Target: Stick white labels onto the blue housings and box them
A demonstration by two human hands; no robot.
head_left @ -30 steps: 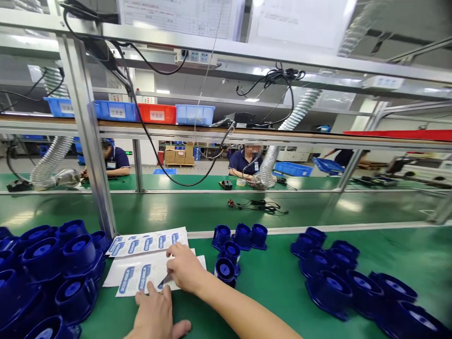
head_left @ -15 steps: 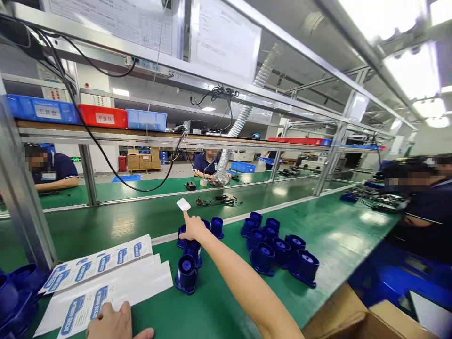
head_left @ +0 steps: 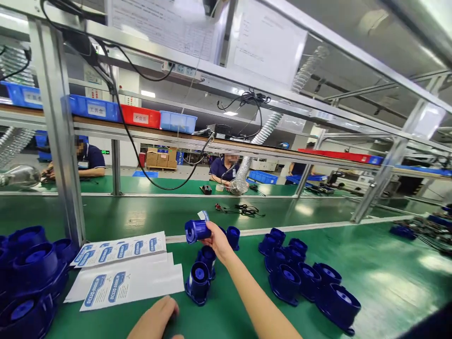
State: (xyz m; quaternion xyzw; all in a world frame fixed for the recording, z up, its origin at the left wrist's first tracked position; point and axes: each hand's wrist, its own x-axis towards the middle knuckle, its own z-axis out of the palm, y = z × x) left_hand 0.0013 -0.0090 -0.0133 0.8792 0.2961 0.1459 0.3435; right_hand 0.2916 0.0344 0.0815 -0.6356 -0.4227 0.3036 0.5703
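My right hand [head_left: 219, 241] reaches forward with its fingers closed around a dark blue plastic housing [head_left: 196, 231], lifted above the table and tipped on its side. A small white and blue label [head_left: 203, 216] sticks up behind the housing by my fingertips; whether it is stuck on, I cannot tell. Below, two similar blue housings [head_left: 197, 282] stand upright on the green table. At the lower edge, my left hand [head_left: 155, 318] is over the table, holding nothing visible, thumb apart from its bent fingers. Beside it lie label sheets [head_left: 141, 282] printed with blue labels.
More blue housings [head_left: 284, 282] stand in a group on the right, and others [head_left: 33, 263] crowd the left edge. Black cables [head_left: 245, 209] lie beyond the pale strip. A metal post [head_left: 58, 141] rises at left. Co-workers sit across the bench.
My right hand, earlier holding out a small label above the housings, now grips a raised housing. My left hand has moved off the label sheets to the right. The view has turned left.
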